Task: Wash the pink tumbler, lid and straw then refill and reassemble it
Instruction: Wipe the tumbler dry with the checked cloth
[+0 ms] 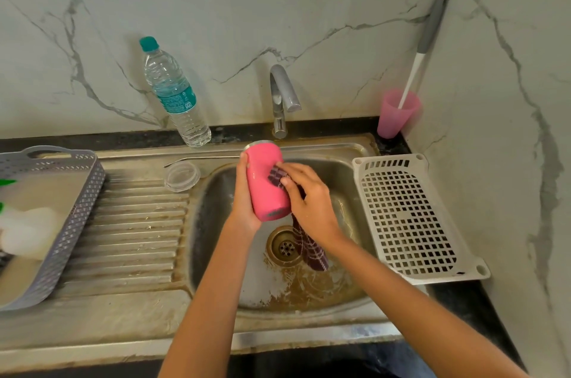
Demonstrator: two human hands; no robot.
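Note:
My left hand (242, 198) grips the pink tumbler (264, 179) over the sink basin (216, 223), its steel rim pointing away toward the tap. My right hand (309, 201) holds a dark checked cloth (278, 176) against the tumbler's side; the cloth's tail hangs down past the drain (284, 246). The clear lid (182, 176) lies on the ribbed drainboard, left of the basin. Just behind it the metal straw (200, 158) lies flat along the sink's back edge.
A water bottle (173, 93) with a teal cap stands behind the drainboard. The tap (281, 99) rises behind the basin. A grey basket (71, 223) sits far left, a white perforated tray (411, 216) right. A pink cup (397, 113) with a brush stands in the corner.

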